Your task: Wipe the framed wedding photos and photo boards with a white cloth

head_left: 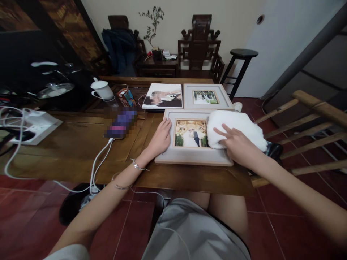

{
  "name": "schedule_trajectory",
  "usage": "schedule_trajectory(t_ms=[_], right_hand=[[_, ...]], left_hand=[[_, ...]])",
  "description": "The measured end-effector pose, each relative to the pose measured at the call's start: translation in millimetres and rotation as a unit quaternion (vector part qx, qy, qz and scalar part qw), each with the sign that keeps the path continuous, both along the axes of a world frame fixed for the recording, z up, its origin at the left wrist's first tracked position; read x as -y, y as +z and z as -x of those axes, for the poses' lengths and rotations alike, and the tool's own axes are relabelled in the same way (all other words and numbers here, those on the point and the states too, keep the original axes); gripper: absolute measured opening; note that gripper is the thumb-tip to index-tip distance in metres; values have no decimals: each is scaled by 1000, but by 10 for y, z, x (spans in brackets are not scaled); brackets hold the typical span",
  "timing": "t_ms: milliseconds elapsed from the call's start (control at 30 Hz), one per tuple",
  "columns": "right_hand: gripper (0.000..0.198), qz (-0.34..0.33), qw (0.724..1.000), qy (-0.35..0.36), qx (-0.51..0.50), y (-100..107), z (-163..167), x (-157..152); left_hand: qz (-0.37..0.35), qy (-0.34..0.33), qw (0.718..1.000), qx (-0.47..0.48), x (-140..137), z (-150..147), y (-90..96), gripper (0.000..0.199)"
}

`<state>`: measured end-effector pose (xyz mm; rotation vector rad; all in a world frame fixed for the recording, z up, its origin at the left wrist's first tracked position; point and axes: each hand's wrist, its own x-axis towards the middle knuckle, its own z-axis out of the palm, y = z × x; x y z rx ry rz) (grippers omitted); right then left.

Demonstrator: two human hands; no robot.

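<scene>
Front picture frame (189, 134): flat on the wooden table (84, 131) before me, picture side up, near edge toward my lap; this placing probably lets both my hands reach it.
Left hand (161, 136): laid over the frame's left edge, fingers together and slightly bent; likely steadies it against sliding. I cannot tell whether my thumb clasps the edge.
Right hand (234, 141): open, palm down, fingers spread on the white fluffy cloth (241, 122); seemingly presses it rather than clutches it.
Cloth: bunched over the frame's right side, overhanging that edge.
Arms: left forearm angled inward from lower left; right forearm from lower right, wrist nearly straight.
Rear frame (206, 96) and white picture panel (163, 96): side by side behind, presumably set back for working room.
Phone (121, 122): left, cable attached, apart from the frame.
</scene>
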<state>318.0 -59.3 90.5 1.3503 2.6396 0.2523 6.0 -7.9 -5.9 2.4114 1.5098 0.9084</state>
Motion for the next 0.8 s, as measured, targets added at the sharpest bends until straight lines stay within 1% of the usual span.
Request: schedule_trajectory(t_ms=[100,200,267,367,500,600,700,800], right_hand=[[43,22,999,7,-23,-5,-57,236],[44,27,999,21,-34,-1,-106,266],[47,29,999,14,-42,15,-109,163],[53,29,998,-4,-55,51,-64,-114],[52,10,997,-17,-69,67,20,-482],[51,-10,997,-13,-74,28,36,-576],[51,-16,996,7,-84,-26,-18,-428],[44,-10,995,42,-95,-64,-123,-70]], left_hand=[[5,-4,1000,-13,9,-3,28,53],[10,-9,1000,-26,18,-1,54,53],[11,-9,999,-39,22,3,66,52],[11,-6,999,-50,23,13,74,51],[12,-10,999,-32,20,30,62,49],[5,-5,1000,-20,22,33,39,49],[-2,5,1000,-13,29,23,24,49],[0,11,1000,-15,37,5,26,50]])
